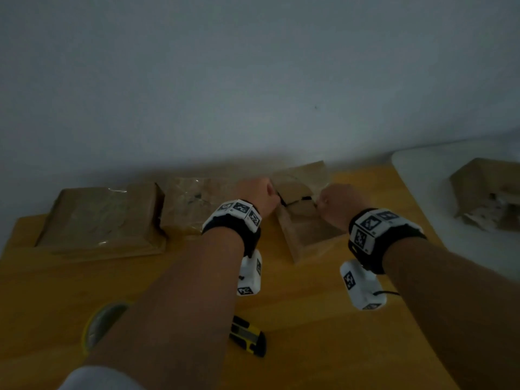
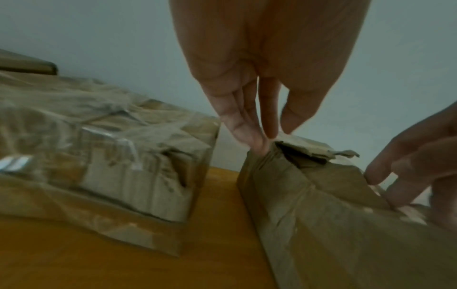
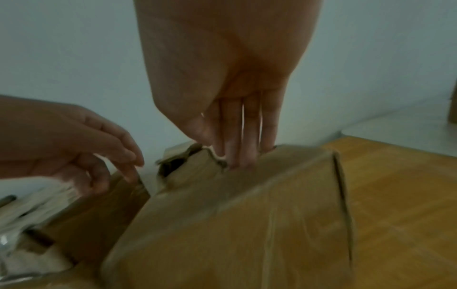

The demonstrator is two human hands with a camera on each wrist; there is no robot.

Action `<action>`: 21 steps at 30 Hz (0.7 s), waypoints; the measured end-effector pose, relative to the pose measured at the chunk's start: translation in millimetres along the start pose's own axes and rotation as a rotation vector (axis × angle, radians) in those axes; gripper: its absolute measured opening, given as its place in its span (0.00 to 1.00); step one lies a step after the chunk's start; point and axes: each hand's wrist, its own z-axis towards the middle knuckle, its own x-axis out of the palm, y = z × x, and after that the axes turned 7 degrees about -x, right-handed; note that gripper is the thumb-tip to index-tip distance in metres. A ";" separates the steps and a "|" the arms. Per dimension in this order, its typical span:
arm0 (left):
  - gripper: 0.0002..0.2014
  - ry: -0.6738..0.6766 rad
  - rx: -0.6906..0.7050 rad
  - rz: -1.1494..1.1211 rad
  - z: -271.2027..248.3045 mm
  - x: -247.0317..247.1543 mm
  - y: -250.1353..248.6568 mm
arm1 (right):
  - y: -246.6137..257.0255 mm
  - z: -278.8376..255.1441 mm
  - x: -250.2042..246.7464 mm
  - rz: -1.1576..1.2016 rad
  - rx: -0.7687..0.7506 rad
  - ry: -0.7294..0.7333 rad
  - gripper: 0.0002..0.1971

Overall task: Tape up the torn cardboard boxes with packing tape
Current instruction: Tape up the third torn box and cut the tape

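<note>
A torn cardboard box (image 1: 306, 232) stands on the wooden table (image 1: 168, 277) near the wall, with a dark jagged tear (image 2: 304, 156) across its top. My left hand (image 2: 247, 129) reaches down with straight fingers and touches the box's top left edge beside the tear. My right hand (image 3: 237, 146) presses straight fingers onto the top right of the tear (image 3: 173, 166). Neither hand holds anything. A roll of packing tape (image 1: 98, 325) lies at the near left, partly hidden by my left forearm.
Two boxes wrapped in clear tape, one middle (image 1: 191, 204) and one flat at far left (image 1: 101, 218), sit against the wall. A yellow and black utility knife (image 1: 247, 336) lies near me. A white surface (image 1: 422, 192) to the right bears another torn box (image 1: 489, 192).
</note>
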 end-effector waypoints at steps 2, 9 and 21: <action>0.29 0.114 -0.046 0.066 1.6 16.3 -10.9 | -16.1 -4.9 4.6 0.234 0.050 0.050 0.17; 0.47 0.232 -0.008 0.163 -1.2 55.2 -16.8 | -45.5 -35.4 9.4 0.252 0.027 -0.200 0.04; 0.08 0.088 0.237 0.314 -44.0 39.0 -10.0 | -41.1 -39.3 43.7 0.097 -0.083 0.038 0.35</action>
